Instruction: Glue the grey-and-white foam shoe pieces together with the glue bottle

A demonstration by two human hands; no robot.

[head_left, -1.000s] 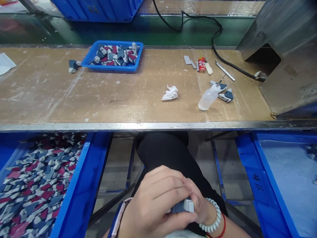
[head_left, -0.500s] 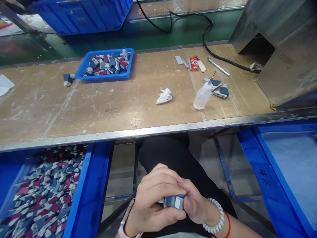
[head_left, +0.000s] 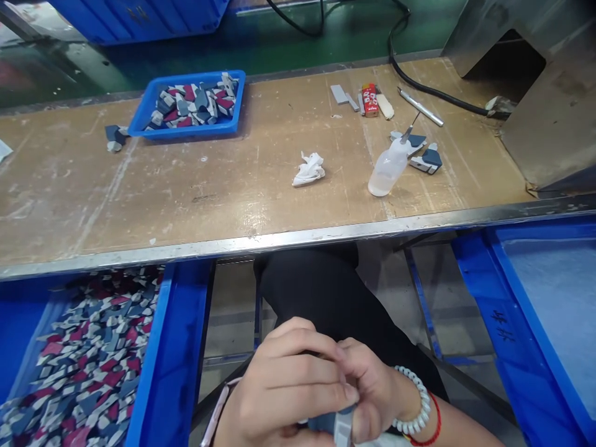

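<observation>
Low over my lap, my left hand (head_left: 284, 385) and my right hand (head_left: 372, 388) close together around a small blue-grey and light-grey plastic part (head_left: 343, 427). My left fingers wrap over its top, while my right thumb presses against its right side. Most of the part is hidden by the fingers, and the lower edge of the picture cuts off the grip. On the bench beyond lie two similar plastic parts (head_left: 427, 160), beside a clear squeeze bottle (head_left: 388, 167) with a needle tip.
A blue tray (head_left: 186, 132) of small parts sits on the bench (head_left: 223, 198). Nearby are a crumpled white tissue (head_left: 310, 169), a red packet (head_left: 370, 100) and a metal pen-like tool (head_left: 421, 107). Blue bins (head_left: 153, 372) flank my lap; the left holds many parts. A metal housing (head_left: 549, 136) stands right.
Both hands have moved lower in the picture, with the part still between them. My left fingers now cover more of its top. The view has shifted slightly.
</observation>
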